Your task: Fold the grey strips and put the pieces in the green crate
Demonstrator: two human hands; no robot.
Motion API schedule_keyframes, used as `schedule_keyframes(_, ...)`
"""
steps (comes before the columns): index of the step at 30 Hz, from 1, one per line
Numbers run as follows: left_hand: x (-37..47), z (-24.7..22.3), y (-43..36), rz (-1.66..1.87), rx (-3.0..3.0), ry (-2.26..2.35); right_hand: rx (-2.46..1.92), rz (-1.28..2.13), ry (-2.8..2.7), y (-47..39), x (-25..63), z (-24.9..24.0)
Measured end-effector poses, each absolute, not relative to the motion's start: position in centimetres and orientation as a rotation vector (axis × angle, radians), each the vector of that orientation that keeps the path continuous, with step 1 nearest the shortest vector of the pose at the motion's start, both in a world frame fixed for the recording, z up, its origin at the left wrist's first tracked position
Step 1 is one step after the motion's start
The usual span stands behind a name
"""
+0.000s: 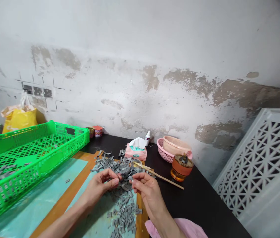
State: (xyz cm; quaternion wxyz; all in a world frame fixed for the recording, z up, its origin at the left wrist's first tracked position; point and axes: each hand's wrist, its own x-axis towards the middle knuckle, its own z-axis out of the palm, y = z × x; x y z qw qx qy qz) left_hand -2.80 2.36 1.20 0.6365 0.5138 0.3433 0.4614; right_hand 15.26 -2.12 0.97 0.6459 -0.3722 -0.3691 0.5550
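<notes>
Both forearms reach in from the lower edge, wrists meeting over the heap of small grey plastic clips on the teal mat of the black surface. Left hand palm-inward, fingers curled, thumb and forefinger pinched on one clip (mostly hidden). Right hand likewise pinched on a grey clip. Green perforated plastic tray sits left, thin wooden stick just beyond the heap.
</notes>
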Motion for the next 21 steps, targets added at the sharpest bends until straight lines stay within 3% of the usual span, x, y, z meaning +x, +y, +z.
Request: schedule_keyframes(21, -1.8, 2.3, 0.9, 1.084, 1.217, 0.673, -0.867, 1.369, -0.888, -2.8, 14.2, 1.3)
